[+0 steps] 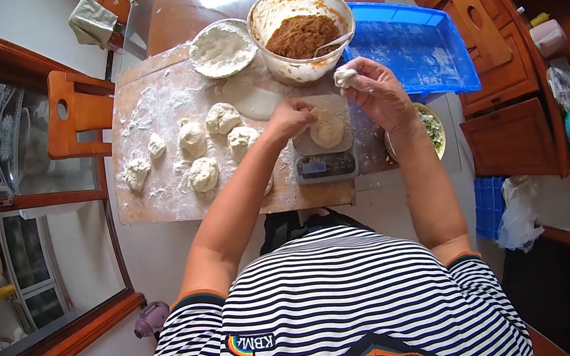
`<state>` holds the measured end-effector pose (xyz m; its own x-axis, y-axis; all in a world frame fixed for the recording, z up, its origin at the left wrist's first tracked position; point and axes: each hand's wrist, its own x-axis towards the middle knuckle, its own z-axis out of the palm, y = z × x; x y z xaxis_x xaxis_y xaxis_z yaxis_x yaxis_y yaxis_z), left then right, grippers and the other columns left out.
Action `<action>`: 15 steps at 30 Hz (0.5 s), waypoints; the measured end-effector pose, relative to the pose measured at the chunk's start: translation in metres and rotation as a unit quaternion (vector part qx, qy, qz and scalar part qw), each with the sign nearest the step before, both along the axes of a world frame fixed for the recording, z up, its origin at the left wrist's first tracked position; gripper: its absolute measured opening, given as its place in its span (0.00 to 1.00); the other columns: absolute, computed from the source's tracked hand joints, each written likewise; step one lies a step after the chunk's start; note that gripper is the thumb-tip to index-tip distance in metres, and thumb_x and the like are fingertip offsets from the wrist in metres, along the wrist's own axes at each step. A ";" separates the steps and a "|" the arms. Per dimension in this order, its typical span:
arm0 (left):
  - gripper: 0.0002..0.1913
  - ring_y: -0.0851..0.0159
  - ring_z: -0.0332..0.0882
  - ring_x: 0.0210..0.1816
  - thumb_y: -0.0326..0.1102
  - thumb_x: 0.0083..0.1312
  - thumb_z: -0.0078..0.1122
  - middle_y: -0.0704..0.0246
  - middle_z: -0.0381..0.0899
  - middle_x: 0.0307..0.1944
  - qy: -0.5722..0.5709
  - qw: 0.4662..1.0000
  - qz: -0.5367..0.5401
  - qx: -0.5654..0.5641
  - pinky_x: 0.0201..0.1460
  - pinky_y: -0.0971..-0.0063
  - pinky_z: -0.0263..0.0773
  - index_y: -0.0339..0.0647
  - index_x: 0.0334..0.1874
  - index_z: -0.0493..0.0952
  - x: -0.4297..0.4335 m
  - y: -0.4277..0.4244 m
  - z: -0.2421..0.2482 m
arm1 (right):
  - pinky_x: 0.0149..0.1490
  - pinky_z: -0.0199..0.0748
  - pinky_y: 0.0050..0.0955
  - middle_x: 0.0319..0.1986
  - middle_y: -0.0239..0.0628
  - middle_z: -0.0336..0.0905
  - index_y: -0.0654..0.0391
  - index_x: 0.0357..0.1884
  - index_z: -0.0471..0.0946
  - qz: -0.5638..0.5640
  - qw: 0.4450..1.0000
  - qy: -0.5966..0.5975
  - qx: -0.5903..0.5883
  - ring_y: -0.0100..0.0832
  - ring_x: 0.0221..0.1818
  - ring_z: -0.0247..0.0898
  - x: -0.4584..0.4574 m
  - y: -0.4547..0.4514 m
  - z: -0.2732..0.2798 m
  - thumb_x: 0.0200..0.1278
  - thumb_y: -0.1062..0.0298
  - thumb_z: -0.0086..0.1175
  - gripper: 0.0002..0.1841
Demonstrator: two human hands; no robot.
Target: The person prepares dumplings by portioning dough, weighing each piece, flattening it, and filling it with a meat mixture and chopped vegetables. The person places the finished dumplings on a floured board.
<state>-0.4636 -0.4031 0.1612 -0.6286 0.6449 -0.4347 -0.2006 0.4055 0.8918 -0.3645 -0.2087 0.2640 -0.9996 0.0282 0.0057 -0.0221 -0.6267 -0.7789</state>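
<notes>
A digital kitchen scale [326, 166] stands at the right part of a floured wooden board [283, 169], with a lump of dough [327, 131] on its plate. My left hand [293, 119] reaches over the scale's left side, its fingertips at the upper left edge of that lump; whether they pinch it I cannot tell. My right hand [375, 90] is raised to the right of the scale and holds a small piece of dough [344, 77] between thumb and fingers. Several dough balls [203, 174] lie on the board left of my left hand.
Behind the scale stands a large tub [307, 62] of brown filling with a spoon; a bowl of flour [223, 49] is left of it. A blue plastic tray [410, 47] lies at the right. A bowl of chopped greens [433, 132] is partly behind my right forearm. Wooden chairs flank the table.
</notes>
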 end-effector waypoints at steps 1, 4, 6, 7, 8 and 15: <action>0.23 0.69 0.80 0.41 0.36 0.56 0.66 0.65 0.84 0.44 -0.036 0.999 -0.001 0.019 0.45 0.76 0.75 0.35 0.54 0.81 -0.001 -0.001 0.005 | 0.46 0.78 0.22 0.38 0.33 0.83 0.60 0.45 0.79 -0.010 0.998 -0.017 0.064 0.23 0.39 0.79 0.000 0.000 0.004 0.64 0.73 0.63 0.10; 0.30 0.65 0.78 0.52 0.40 0.61 0.63 0.63 0.79 0.54 -0.111 0.992 -0.007 0.064 0.51 0.72 0.76 0.33 0.65 0.73 -0.007 -0.005 0.038 | 0.46 0.75 0.20 0.36 0.31 0.82 0.60 0.45 0.80 -0.038 0.969 -0.052 0.240 0.20 0.39 0.76 0.003 -0.001 -0.005 0.63 0.73 0.64 0.10; 0.29 0.66 0.79 0.52 0.41 0.63 0.64 0.63 0.79 0.53 -0.136 0.983 0.035 0.117 0.52 0.72 0.76 0.33 0.64 0.73 -0.004 -0.005 0.058 | 0.45 0.74 0.19 0.35 0.28 0.79 0.59 0.45 0.79 -0.057 0.936 -0.056 0.344 0.17 0.39 0.73 0.005 -0.009 -0.017 0.60 0.73 0.66 0.12; 0.28 0.66 0.79 0.51 0.41 0.63 0.64 0.63 0.79 0.52 -0.150 0.977 0.058 0.141 0.52 0.71 0.76 0.33 0.63 0.73 0.001 -0.005 0.068 | 0.45 0.74 0.19 0.35 0.28 0.79 0.59 0.46 0.79 -0.077 0.907 -0.039 0.413 0.17 0.38 0.73 0.005 -0.018 -0.021 0.59 0.73 0.66 0.13; 0.24 0.68 0.80 0.50 0.37 0.65 0.64 0.65 0.80 0.50 -0.159 0.968 0.055 0.188 0.51 0.72 0.76 0.35 0.62 0.73 0.008 -0.005 0.077 | 0.45 0.74 0.19 0.36 0.27 0.78 0.59 0.46 0.79 -0.096 0.872 -0.021 0.479 0.17 0.38 0.73 0.004 -0.027 -0.024 0.58 0.73 0.66 0.14; 0.22 0.64 0.82 0.44 0.21 0.63 0.55 0.63 0.81 0.46 -0.153 0.943 0.163 0.246 0.48 0.70 0.81 0.33 0.61 0.73 0.016 -0.027 0.052 | 0.42 0.74 0.18 0.35 0.27 0.77 0.60 0.46 0.79 -0.047 0.950 -0.060 0.301 0.17 0.36 0.72 0.012 -0.031 -0.013 0.56 0.76 0.65 0.15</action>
